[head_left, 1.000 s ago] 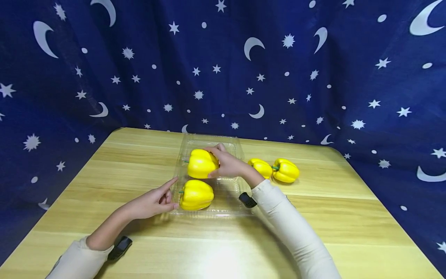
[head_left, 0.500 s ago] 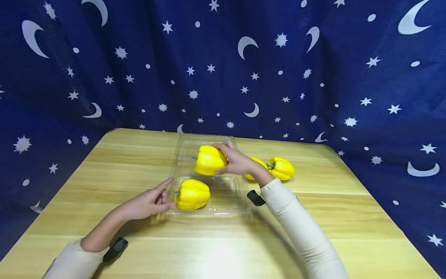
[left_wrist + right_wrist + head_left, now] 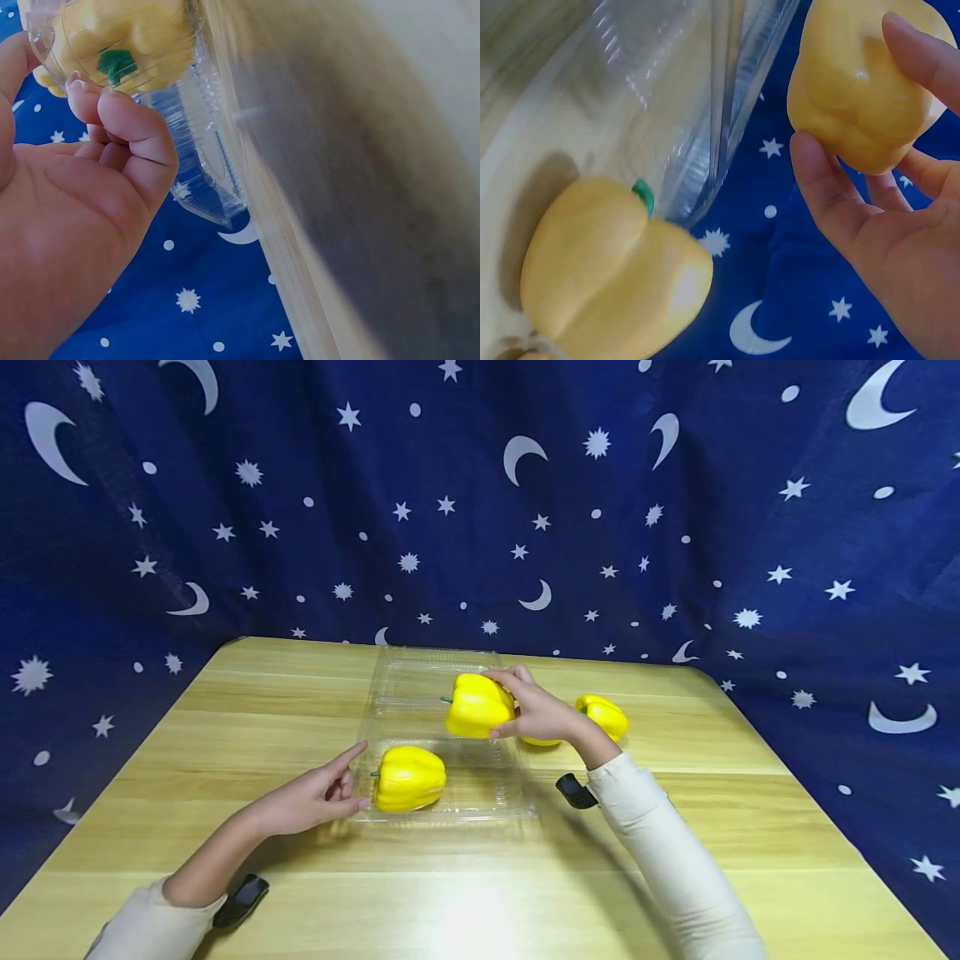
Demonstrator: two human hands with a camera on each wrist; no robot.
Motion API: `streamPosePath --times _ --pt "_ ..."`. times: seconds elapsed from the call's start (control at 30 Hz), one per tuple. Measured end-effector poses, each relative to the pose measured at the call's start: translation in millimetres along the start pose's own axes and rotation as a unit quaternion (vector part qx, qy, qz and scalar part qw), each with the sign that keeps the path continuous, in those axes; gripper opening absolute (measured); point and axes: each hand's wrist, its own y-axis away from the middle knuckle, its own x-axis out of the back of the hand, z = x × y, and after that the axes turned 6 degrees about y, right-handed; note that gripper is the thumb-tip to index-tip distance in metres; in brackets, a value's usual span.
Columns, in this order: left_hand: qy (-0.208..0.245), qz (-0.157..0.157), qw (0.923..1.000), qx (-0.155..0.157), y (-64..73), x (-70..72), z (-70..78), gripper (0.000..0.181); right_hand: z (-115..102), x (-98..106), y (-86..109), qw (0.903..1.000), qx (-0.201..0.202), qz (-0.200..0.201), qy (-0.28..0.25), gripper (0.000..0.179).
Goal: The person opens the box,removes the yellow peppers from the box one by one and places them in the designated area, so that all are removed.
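In the head view, my right hand grips a yellow bell pepper, thumb on one side and fingers on the other. This bell pepper hangs raised over the right part of a clear plastic clamshell container. A second yellow bell pepper lies inside the container's near half, its green stem to the left. My left hand rests at the container's left edge, index finger and thumb stretched out to it, other fingers bent. In the left wrist view, the bent fingertips are right at the clear wall.
Right of the container, a yellow bell pepper lies on the wooden table. Another bell pepper beside it is mostly hidden behind my right hand in the head view. A blue curtain with moons and stars hangs behind.
My right hand has lifted the gripped bell pepper off the other one's far side and carried it rightward. My left hand keeps its place at the container's edge. The view has shifted slightly.
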Motion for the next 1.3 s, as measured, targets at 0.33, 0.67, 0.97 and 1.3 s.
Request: streamPosePath --times 0.33,0.67,0.97,1.3 --pt "0.002 -0.003 1.0 -0.007 0.2 0.1 0.7 0.081 17.3 4.9 18.1 0.9999 -0.005 0.003 -0.013 0.084" --pt "-0.002 0.0 0.9999 -0.015 -0.3 -1.4 1.0 0.081 32.7 10.0 36.2 0.9986 -0.04 0.009 -0.035 0.084" --pt "0.0 -0.001 0.9999 -0.01 -0.8 -2.0 1.0 0.08 44.5 13.1 54.1 0.9976 -0.052 0.01 -0.046 0.083" --pt "0.001 -0.003 1.0 -0.009 -1.3 -2.2 0.9 0.08 59.9 13.0 78.2 0.9964 -0.037 0.024 -0.073 0.084"
